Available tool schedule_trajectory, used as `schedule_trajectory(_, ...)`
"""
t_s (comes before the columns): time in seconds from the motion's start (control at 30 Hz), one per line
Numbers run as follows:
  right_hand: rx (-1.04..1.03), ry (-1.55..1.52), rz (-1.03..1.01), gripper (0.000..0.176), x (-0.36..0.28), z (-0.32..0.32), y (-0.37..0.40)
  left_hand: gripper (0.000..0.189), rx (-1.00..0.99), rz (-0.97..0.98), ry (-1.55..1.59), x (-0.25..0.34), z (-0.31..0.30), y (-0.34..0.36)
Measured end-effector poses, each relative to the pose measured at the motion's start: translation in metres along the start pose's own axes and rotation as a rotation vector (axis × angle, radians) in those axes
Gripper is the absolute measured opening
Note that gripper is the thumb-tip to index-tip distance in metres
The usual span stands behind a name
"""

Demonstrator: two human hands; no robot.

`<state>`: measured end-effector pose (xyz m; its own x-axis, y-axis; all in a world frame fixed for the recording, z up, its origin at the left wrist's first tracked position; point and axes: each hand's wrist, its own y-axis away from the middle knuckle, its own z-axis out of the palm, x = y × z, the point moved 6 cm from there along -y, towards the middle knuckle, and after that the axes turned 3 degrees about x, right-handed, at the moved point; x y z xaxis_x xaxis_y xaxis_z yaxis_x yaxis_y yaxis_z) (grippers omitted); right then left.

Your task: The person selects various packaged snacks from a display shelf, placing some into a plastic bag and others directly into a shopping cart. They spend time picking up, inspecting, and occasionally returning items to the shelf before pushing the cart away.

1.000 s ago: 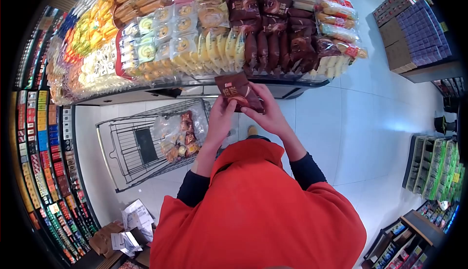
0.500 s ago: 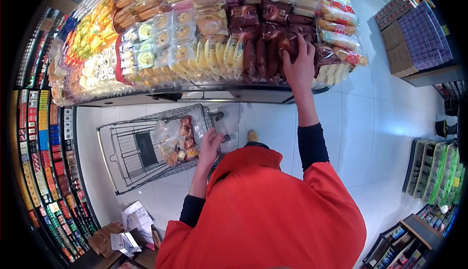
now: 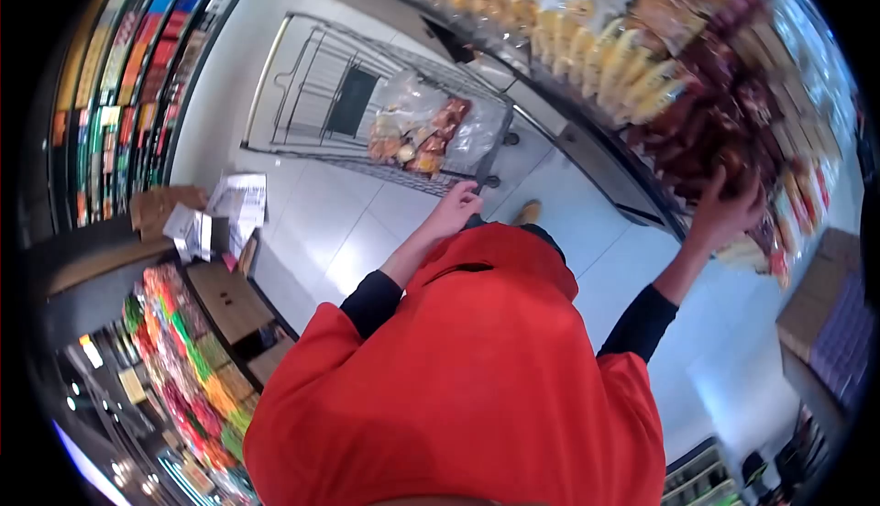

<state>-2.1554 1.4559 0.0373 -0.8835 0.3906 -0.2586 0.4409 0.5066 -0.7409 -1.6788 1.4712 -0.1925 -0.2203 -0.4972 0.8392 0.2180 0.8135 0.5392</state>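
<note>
Still outstretched, right hand (image 3: 724, 217) covers dark packets (image 3: 701, 144), grip unclear; left hand (image 3: 454, 213) clasps cart (image 3: 263, 80); view has swung.

Display counter (image 3: 612, 162): dark base, top crowded with rows of wrapped yellow packets (image 3: 600, 52) and dark brown packets (image 3: 710, 93), all touching. White tiled floor (image 3: 321, 231): wire cart (image 3: 312, 75) just beside the counter, holding a clear bag of snacks (image 3: 422, 126); cardboard boxes (image 3: 165, 208), loose papers (image 3: 240, 199) beside them.

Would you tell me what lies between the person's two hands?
In the head view, between the left hand and right hand: pale floor tiles, a tan shoe toe, and the display stand's grey base.
</note>
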Motion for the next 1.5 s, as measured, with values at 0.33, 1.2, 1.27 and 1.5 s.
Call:
schedule_trajectory(0.33,-1.145,-1.020,0.455,0.016,-0.170,0.088,0.243,0.019,0.028,-0.134,-0.096,-0.034,-0.032,0.023)
schedule_trajectory(1.2,-1.632,-0.672,1.352,0.038,-0.346,0.461,0.559,0.045,-0.035,0.220,-1.167,-0.166,-0.155,-0.057)
schedule_trajectory(1.27,-1.571,-0.702,1.394,0.035,-0.350,0.460,0.566,0.045,-0.067,0.212,-1.144,-0.165,-0.160,-0.058)
schedule_trajectory(1.5,-1.330,-0.896,1.490,0.036,-0.352,0.430,0.549,0.050,-0.052,0.280,-1.089,-0.163,-0.161,-0.057)
